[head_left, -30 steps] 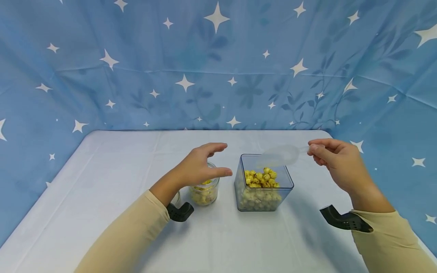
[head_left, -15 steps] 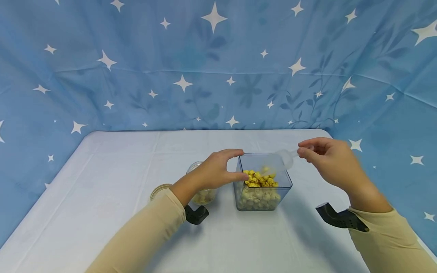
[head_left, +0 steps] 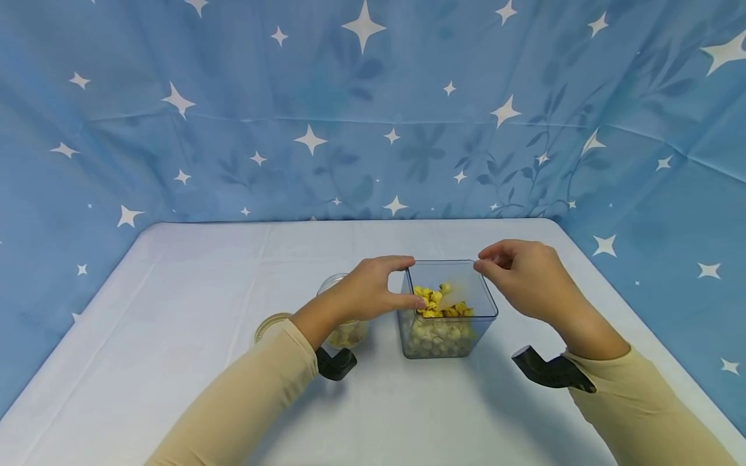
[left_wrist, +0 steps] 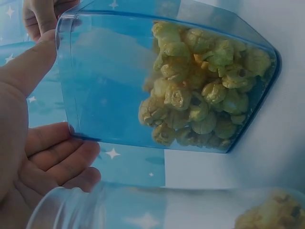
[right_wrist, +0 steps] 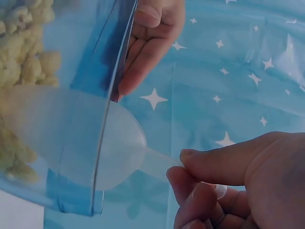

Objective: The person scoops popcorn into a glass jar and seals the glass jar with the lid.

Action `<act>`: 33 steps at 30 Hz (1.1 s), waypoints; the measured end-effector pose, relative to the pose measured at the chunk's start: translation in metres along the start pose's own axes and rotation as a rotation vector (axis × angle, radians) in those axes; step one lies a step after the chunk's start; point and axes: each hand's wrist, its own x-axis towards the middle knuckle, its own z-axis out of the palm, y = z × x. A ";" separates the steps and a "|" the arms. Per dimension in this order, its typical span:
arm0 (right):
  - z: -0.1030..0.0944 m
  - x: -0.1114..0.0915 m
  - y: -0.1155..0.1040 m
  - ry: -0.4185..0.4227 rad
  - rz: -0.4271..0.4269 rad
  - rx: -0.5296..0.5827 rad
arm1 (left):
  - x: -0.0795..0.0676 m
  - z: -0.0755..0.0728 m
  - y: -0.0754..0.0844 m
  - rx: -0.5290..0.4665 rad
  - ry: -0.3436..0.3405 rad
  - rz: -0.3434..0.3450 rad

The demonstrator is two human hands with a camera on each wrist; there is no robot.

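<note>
A clear blue-tinted plastic box (head_left: 436, 346) of yellow popcorn (head_left: 429, 303) stands in the middle of the table. My left hand (head_left: 373, 288) holds it by the left side of its rim, thumb at the near corner and fingers at the far one. From the right, my right hand (head_left: 527, 279) pinches the handle of a translucent white scoop (right_wrist: 125, 145) between thumb and fingers. The scoop's bowl reaches down over the rim into the popcorn; its front end is hard to make out through the wall. Behind my left wrist is a glass jar (head_left: 348, 335) with some popcorn, partly hidden.
A round gold-edged lid (head_left: 271, 321) lies left of the jar, half covered by my left sleeve. White cloth covers the table (head_left: 192, 304), and a blue star-patterned curtain (head_left: 373, 110) hangs behind its far edge.
My left hand has moved right, from beside the jar to the box's rim, bringing the lid into view. My right hand has come left and lowered the scoop into the box's popcorn.
</note>
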 end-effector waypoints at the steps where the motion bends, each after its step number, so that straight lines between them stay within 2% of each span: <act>1: 0.001 0.001 -0.001 -0.007 0.002 0.000 | 0.000 0.000 0.000 -0.002 -0.002 -0.001; 6: 0.003 0.011 0.003 -0.052 0.016 0.009 | 0.001 -0.001 0.002 -0.003 -0.003 -0.007; 11: 0.002 0.016 0.020 -0.132 0.103 0.070 | 0.001 0.001 0.001 -0.004 -0.006 -0.020; 14: 0.004 0.015 0.025 -0.162 0.123 0.105 | 0.001 0.001 0.001 -0.003 -0.011 -0.033; 20: 0.006 0.011 0.019 -0.177 0.061 0.158 | 0.001 0.001 0.002 -0.006 0.000 -0.039; 25: 0.005 0.008 0.024 -0.153 0.086 0.155 | 0.001 0.002 0.001 -0.014 -0.015 -0.034; 33: 0.018 0.010 0.026 -0.145 0.122 0.183 | 0.001 0.001 -0.001 -0.022 0.007 -0.034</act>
